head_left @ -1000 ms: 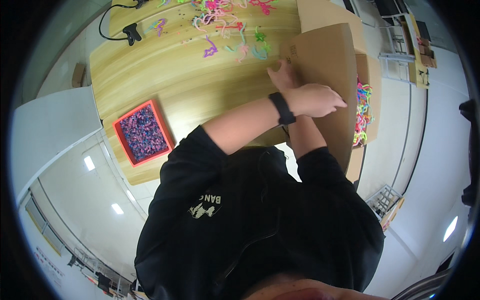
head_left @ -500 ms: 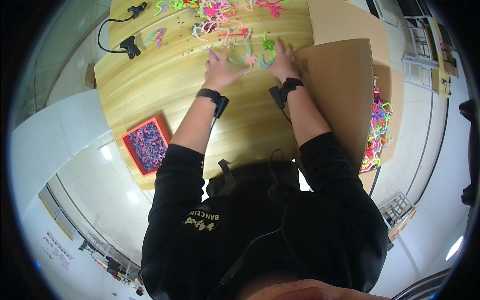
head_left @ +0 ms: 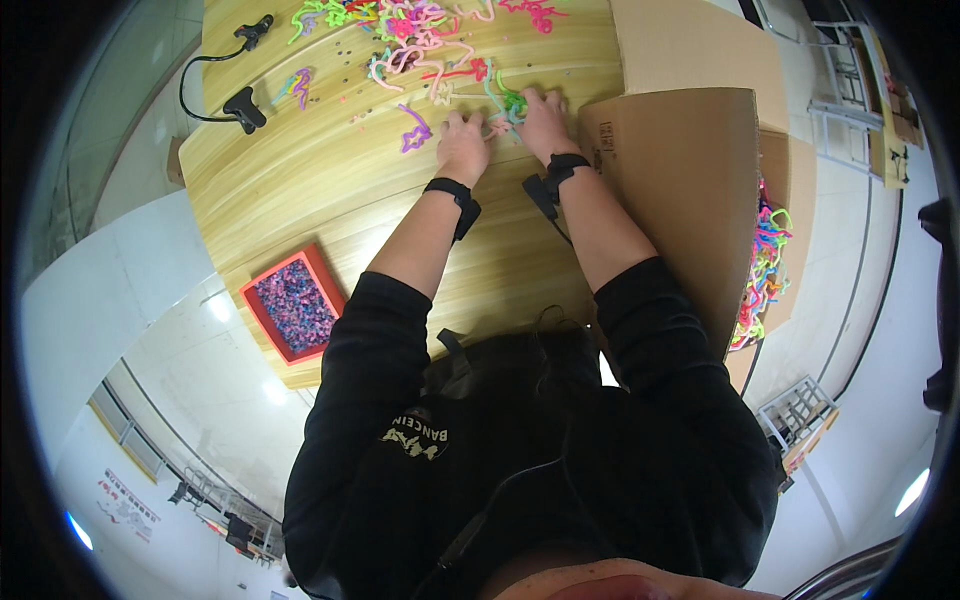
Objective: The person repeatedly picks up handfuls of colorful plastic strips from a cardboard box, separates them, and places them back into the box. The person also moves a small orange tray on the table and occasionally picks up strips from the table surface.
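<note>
My left hand (head_left: 463, 148) rests low on the wooden table (head_left: 370, 190), fingers bent down beside a pink stretchy toy (head_left: 497, 127); its fingertips are partly hidden. Close by on the right, my right hand (head_left: 545, 122) has its fingers curled at the edge of a green stretchy toy (head_left: 513, 104). A pale teal strand (head_left: 492, 85) runs between the hands and the pile. To the left of my left hand lies a loose purple stretchy toy (head_left: 414, 130). Beyond both hands is a tangled pile of bright stretchy toys (head_left: 415, 40).
A red-orange tray (head_left: 325, 275) of small blue-purple beads sits at the near left. On the right stands a tall cardboard box (head_left: 680, 200) with many coloured strands inside. A black clip with a cable (head_left: 243, 110) lies far left. Small dark bits dot the table.
My left hand has moved right, away from the purple toy, and its fingers have curled. My right hand has shifted slightly left, closing in on the green toy. The hands are nearer each other.
</note>
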